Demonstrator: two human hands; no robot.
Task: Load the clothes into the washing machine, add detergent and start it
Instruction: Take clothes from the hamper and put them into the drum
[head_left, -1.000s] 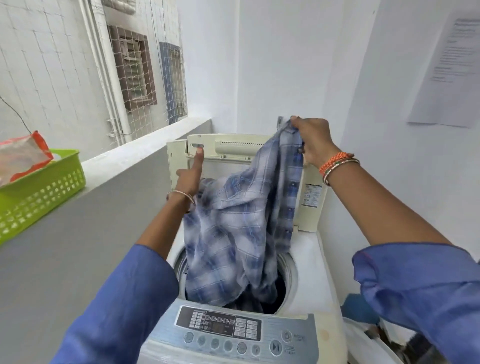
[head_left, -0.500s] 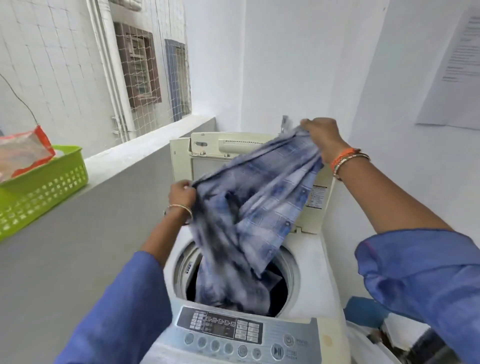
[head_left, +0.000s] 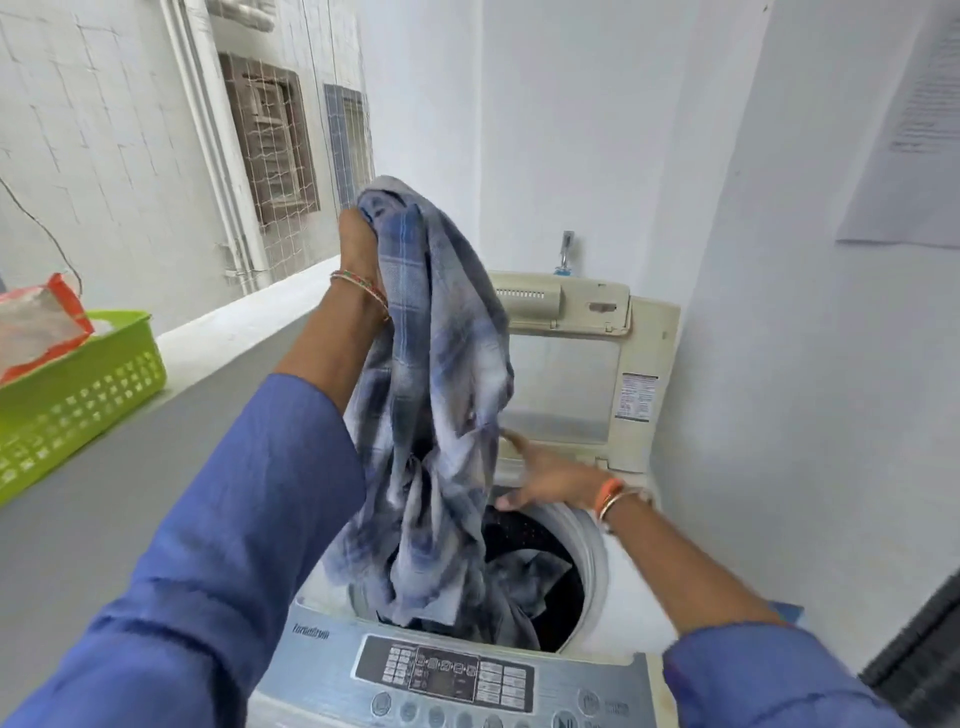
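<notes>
In a white laundry corner, the washing machine (head_left: 587, 613) stands open. The left hand (head_left: 358, 244) now holds the checked shirt (head_left: 431, 395) high; the right hand (head_left: 545, 480) has let go and spreads open, so loading continues.

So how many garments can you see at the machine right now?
2. A blue plaid shirt held up by the left hand, its tail hanging into the drum; a greyish garment lying inside. More may be hidden underneath.

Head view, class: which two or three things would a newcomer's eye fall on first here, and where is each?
The blue checked shirt hangs mid-frame, held high by the left hand, its tail in the open washing machine. The right hand reaches toward the cloth above the drum. A green basket sits on the ledge at far left.
</notes>
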